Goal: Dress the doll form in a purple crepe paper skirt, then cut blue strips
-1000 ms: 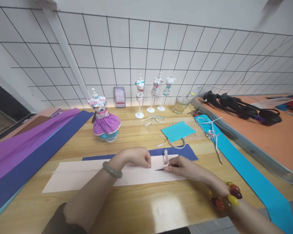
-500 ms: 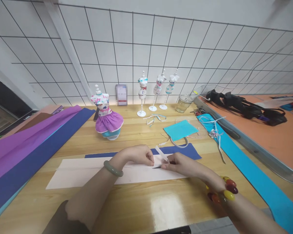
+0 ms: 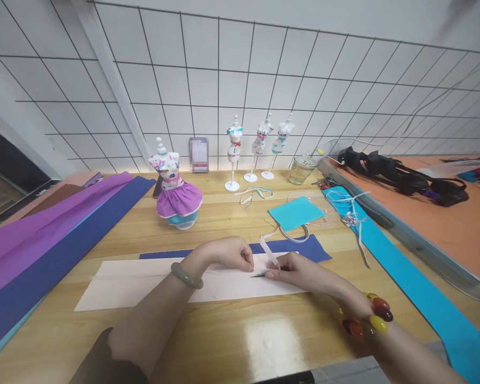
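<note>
A long pale pink sheet (image 3: 220, 285) lies over a dark blue piece (image 3: 314, 248) on the wooden table. My left hand (image 3: 234, 255), with a green bangle at the wrist, rests on the sheet, its thumb and fingers pinched together; what they hold is too small to make out. Just to its right, my right hand (image 3: 286, 269) is closed round a thin dark pointed tool (image 3: 257, 276), whose tip points left along the sheet. A narrow white strip (image 3: 268, 250) rises from beside the right fingers.
Behind the hands stand a small dress form in a purple skirt (image 3: 178, 200), three bare-stand forms, a phone (image 3: 199, 156) and a glass (image 3: 302, 169). Turquoise cloth (image 3: 296, 212) lies at back right, folded fabrics (image 3: 64, 240) at left, and a long turquoise strip (image 3: 404, 266) at right.
The white strip's upper end has shifted slightly to the right and now bends over. Both hands have moved very slightly to the right.
</note>
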A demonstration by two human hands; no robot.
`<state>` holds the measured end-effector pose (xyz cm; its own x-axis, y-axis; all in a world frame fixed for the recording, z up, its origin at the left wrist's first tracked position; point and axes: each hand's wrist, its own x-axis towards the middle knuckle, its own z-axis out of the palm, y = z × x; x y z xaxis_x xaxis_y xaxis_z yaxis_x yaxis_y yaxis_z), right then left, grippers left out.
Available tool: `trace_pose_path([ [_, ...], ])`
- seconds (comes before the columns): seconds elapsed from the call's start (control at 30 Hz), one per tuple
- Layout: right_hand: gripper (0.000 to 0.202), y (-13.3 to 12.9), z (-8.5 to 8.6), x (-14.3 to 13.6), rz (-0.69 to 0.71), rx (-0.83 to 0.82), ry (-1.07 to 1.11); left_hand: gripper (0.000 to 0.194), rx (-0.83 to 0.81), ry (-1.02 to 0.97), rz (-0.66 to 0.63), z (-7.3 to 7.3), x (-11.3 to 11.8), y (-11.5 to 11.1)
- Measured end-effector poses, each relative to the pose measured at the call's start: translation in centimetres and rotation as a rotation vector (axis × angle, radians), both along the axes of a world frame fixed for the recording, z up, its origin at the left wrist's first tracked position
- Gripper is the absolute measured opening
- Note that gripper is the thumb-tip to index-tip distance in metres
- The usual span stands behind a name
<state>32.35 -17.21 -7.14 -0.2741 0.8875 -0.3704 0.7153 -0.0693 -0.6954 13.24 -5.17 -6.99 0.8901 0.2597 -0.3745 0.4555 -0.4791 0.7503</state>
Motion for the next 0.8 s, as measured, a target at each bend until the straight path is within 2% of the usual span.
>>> trace_pose_path([
  [0.13, 0.049, 0.0, 0.3, -0.5, 0.004, -0.007, 0.019, 0.02, -0.003, 0.001, 0.0, 0.0, 0.0, 0.0],
  [0.33, 0.051, 0.3, -0.1, -0.9, -0.007, 0.007, -0.032, 0.019, -0.006, 0.013, 0.003, 0.1, 0.0, 0.0],
  [0.53, 0.049, 0.2, -0.3, -1.1, -0.023, -0.001, 0.028, 0.017, -0.003, 0.009, 0.009, 0.4, 0.0, -0.2],
  [0.8, 0.046, -0.2, -0.1, -1.2, -0.036, -0.004, 0.074, 0.024, -0.016, 0.072, -0.051, 0.6, -0.6, 0.6],
])
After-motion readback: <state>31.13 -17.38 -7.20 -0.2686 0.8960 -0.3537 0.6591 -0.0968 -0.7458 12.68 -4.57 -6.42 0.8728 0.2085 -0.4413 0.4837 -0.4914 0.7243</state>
